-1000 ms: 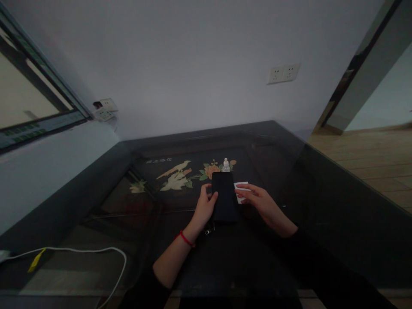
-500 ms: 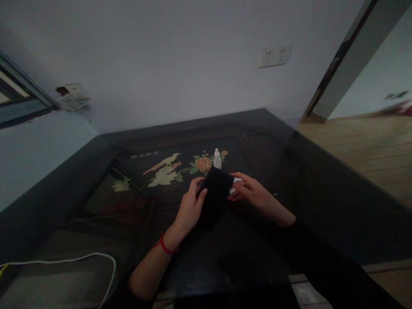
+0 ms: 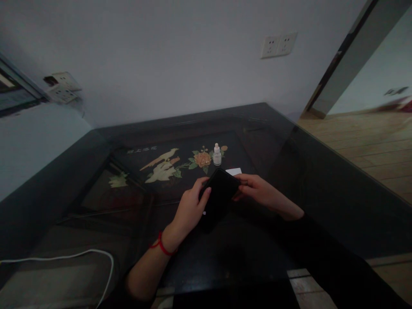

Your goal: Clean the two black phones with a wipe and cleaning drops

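Observation:
A black phone (image 3: 220, 194) is lifted off the dark table (image 3: 305, 184) and tilted, its top end pointing up and to the right. My left hand (image 3: 189, 208), with a red string at the wrist, grips the phone's left edge. My right hand (image 3: 255, 191) pinches its upper right corner. Just behind the phone a small white card (image 3: 234, 171) lies flat on the table. A small white dropper bottle (image 3: 217, 155) stands upright beyond it, on the painted flower.
The dark table has a bird-and-flower picture (image 3: 167, 165) under glass. A white cable (image 3: 80, 259) curls at the near left. Wall sockets (image 3: 278, 44) sit on the back wall, more sockets (image 3: 61, 86) at the left. Wooden floor (image 3: 370, 146) lies to the right.
The phone lay flat under both hands; now it is raised and turned clockwise. My right hand left the white card and took the phone's corner. The view shifted left.

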Available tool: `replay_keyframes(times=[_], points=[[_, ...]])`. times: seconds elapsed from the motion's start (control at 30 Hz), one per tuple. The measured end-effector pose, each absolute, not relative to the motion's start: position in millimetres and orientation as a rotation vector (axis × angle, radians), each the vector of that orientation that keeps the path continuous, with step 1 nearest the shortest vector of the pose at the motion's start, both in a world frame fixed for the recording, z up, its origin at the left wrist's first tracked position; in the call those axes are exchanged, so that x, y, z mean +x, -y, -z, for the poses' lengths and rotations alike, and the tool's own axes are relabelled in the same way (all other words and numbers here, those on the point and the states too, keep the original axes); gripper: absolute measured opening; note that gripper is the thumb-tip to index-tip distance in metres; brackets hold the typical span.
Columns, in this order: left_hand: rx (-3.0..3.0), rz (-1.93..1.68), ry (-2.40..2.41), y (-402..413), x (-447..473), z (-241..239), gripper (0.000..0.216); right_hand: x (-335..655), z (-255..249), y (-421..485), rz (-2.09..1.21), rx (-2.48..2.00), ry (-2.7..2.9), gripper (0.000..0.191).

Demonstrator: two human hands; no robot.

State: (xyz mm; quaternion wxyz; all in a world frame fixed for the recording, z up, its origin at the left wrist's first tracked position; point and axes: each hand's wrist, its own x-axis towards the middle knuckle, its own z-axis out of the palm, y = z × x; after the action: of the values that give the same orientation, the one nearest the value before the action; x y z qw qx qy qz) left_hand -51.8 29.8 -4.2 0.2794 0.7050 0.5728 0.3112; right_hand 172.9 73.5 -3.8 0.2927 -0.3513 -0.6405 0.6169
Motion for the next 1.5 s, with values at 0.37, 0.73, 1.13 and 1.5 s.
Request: replay_keyframes(times=[0.37,0.73,1.13,1.5], points=[[2.067,-0.539,-1.786,-26,-51,-6,0.030,164,1,-64,-1.623,-0.922,1.659,0.036],[1.951,-0.774,-1.475,-39,-60,0,0.033,162,0,-61,-1.709,-0.944,1.559,0.039],[1.921,-0.779,-1.354,-42,-71,-7,0.035,174,-21,-55,-1.890,-0.900,1.585,0.033],[2.016,-0.597,-1.190,-41,-74,-11,0.036,183,-26,-55,-2.112,-0.816,1.691,0.044]])
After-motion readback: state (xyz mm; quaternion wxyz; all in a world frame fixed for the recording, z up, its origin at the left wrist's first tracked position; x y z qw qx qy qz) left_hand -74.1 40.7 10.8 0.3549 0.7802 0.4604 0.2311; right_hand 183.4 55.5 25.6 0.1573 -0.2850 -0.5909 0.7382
